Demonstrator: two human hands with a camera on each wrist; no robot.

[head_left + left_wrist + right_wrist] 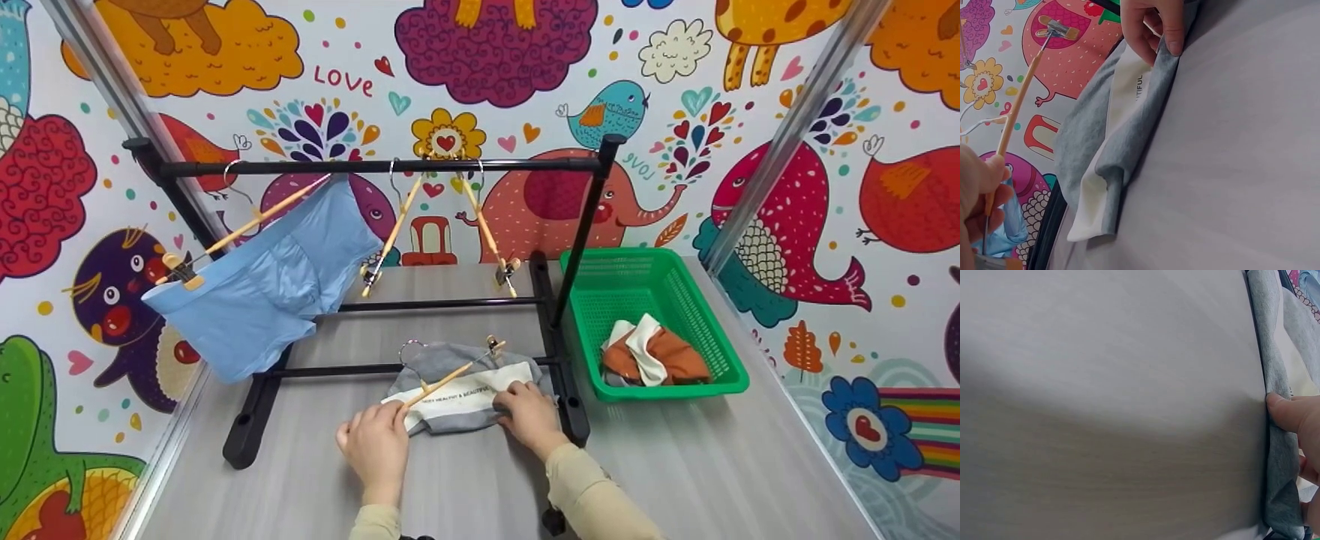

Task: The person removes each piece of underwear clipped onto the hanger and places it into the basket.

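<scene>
Grey underwear point(444, 358) with a white lettered waistband lies on the table in front of the rack, its front edge folded over. My left hand point(379, 442) holds a wooden clip hanger point(450, 377) near one end, above the underwear. In the left wrist view the fingers wrap the hanger's bar point(1019, 101), and a metal-sprung clip point(1061, 29) sits at its far end. My right hand point(529, 416) pinches the right part of the waistband. The right wrist view shows the thumb point(1280, 408) pressed on the grey folded edge point(1275, 365).
A black rack point(517, 165) stands behind. On its top bar hang blue boxer shorts point(277, 270) clipped to a hanger, plus two bare clip hangers point(401, 217). At right, a green basket point(720, 330) holds rust-and-white cloth point(667, 352). Patterned walls point(510, 52) enclose the table.
</scene>
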